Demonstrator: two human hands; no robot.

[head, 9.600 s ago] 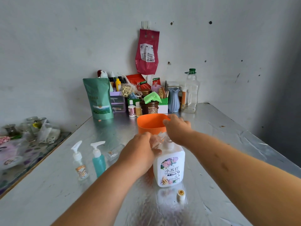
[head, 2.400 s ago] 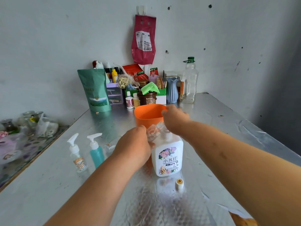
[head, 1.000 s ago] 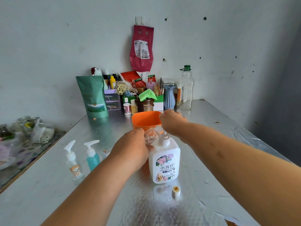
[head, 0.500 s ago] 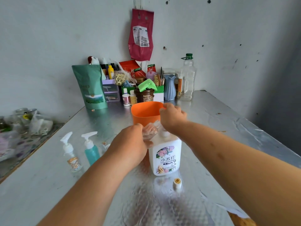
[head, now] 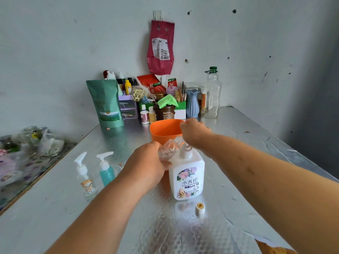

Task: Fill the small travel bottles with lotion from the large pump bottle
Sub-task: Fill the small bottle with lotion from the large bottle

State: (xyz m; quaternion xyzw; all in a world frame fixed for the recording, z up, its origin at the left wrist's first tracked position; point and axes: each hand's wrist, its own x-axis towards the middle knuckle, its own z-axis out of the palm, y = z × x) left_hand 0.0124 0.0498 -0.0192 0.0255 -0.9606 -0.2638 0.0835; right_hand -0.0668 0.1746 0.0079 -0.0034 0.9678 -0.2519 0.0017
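Left grip [head: 146, 162]: fingers curled round a small clear travel bottle [head: 169, 149], held tilted with its open mouth up against the neck and spout of the large pump bottle [head: 187, 176]. Contents of the travel bottle cannot be read through the glare.

Right grip [head: 196, 132]: lies over the top of the large pump bottle, fingers bent down round the pump head, which is hidden beneath the hand. Whether the head is pressed down cannot be told.

Large pump bottle: white, flower label facing the camera, upright on the silver foil-covered surface [head: 55, 208], near the middle.

Small white cap [head: 200, 209] with a yellow centre stands on the surface just in front of the large pump bottle, apart from it.

Orange cup [head: 165, 131]: just behind both hands, upright, open.

Left of the hands, side by side and upright: a clear mini pump bottle [head: 87, 185] with a cartoon sticker, and a teal mini pump bottle [head: 107, 174]. Both have pumps fitted.

Against the wall at the far end of the surface: green stand-up pouch [head: 107, 103], brown jar [head: 164, 112] with a green cloth [head: 167, 100] on it, blue vase [head: 192, 103], clear plastic bottle with green cap [head: 211, 94]. Red bag [head: 161, 46] hangs on the wall above them.
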